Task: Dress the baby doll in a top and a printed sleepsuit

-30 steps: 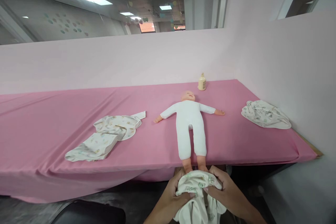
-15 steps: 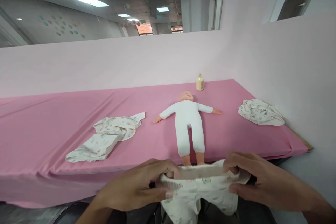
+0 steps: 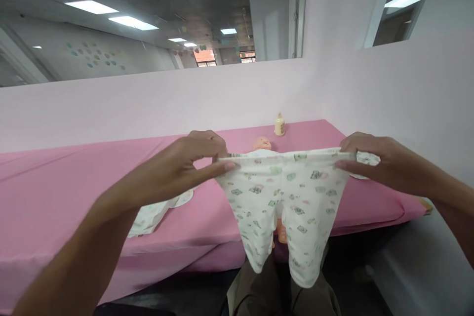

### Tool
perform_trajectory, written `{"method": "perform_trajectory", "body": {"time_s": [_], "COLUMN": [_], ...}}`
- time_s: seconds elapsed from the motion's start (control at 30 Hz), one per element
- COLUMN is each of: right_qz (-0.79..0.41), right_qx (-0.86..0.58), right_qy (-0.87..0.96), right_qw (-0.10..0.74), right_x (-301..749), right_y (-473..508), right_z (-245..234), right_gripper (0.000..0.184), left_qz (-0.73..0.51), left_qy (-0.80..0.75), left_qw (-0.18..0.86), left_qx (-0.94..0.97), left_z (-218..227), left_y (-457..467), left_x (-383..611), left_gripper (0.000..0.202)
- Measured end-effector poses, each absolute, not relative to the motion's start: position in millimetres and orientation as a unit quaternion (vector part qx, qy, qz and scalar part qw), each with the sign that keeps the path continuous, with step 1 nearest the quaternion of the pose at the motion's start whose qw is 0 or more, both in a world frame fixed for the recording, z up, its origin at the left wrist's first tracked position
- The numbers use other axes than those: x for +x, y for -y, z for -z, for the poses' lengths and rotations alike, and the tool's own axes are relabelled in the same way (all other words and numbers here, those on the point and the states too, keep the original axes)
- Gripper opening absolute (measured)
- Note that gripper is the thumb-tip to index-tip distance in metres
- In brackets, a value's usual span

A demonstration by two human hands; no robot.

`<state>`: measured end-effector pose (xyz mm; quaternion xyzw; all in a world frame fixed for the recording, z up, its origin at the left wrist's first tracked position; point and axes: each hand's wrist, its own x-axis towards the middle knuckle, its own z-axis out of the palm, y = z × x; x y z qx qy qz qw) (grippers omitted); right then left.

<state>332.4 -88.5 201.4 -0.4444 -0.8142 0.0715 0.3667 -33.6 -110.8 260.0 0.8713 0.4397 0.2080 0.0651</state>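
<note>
Stretched between my two hands hangs a pair of white baby pants with a small green and pink print. My left hand pinches one end of the waistband, thumb in front. The other end is pinched by my right hand. Both pant legs dangle down over the bed's front edge. Behind the pants lies a baby doll on its back; its head and a foot show, while most of its body is hidden.
A pink sheet covers the bed. Near the wall stands a cream pump bottle. A printed baby garment lies partly behind my left arm, and another folded cloth shows behind my right hand. A mirror spans the wall.
Both hands have risen and moved forward, lifting the pants from near my lap. The waistband, gathered before, is now pulled out wide, and the legs hang down in front of the doll.
</note>
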Motion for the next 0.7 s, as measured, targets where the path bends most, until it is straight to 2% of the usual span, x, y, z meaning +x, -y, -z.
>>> {"method": "perform_trajectory", "body": {"time_s": [0.1, 0.3, 0.47, 0.7], "right_qz": [-0.08, -0.106, -0.167, -0.194], "right_qx": [-0.519, -0.57, -0.582, -0.504], "right_qy": [0.774, 0.657, 0.604, 0.655], "right_qw": [0.354, 0.481, 0.519, 0.529], "right_x": [324.1, 301.2, 302.5, 297.3], "right_y": [86.7, 74.6, 61.1, 64.7], "right_z": [-223.6, -265.2, -280.9, -257.7], "right_gripper": [0.039, 0.035, 0.031, 0.024], "left_qz": [-0.261, -0.359, -0.349, -0.288], "left_qy": [-0.501, -0.495, -0.474, -0.431], "left_qw": [0.075, 0.102, 0.141, 0.221], "left_qx": [0.822, 0.784, 0.796, 0.826], "left_z": [-277.5, -310.0, -324.8, -306.9], "left_y": [104.4, 75.7, 37.6, 26.9], "left_x": [-16.8, 32.8, 66.6, 116.1], "left_gripper": [0.034, 0.022, 0.012, 0.007]}}
